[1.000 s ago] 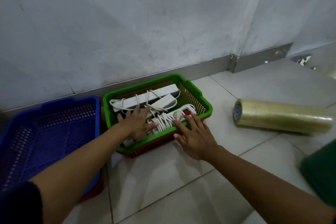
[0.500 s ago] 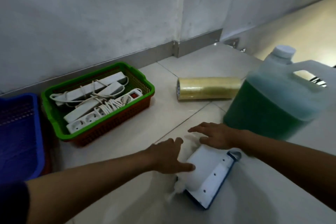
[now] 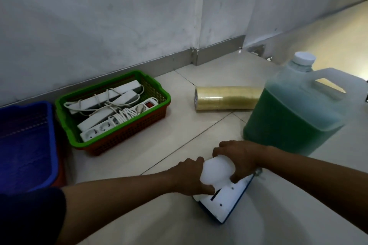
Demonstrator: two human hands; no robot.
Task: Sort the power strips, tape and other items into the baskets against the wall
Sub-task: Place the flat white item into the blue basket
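A white roll on a flat white holder with a blue rim [image 3: 225, 201] lies on the floor tiles near me. My left hand [image 3: 187, 177] grips the roll's left side and my right hand [image 3: 239, 157] curls round its right side. A green basket [image 3: 161, 93] nested on a red one stands against the wall and holds several white power strips [image 3: 111, 111] with coiled cords. A long stack of clear tape rolls [image 3: 227, 98] lies on its side to the right of it. A blue basket [image 3: 50, 135] stands at the far left.
A large translucent jug of green liquid [image 3: 296, 113] with a white cap stands right behind my right hand. The grey wall and its metal skirting [image 3: 139, 65] run behind the baskets. Pale floor tiles lie between the baskets and my hands.
Both hands left the green basket and came back to the white roll on its holder. Half a second ago they lay flat beside it; now their fingers curl round the roll.
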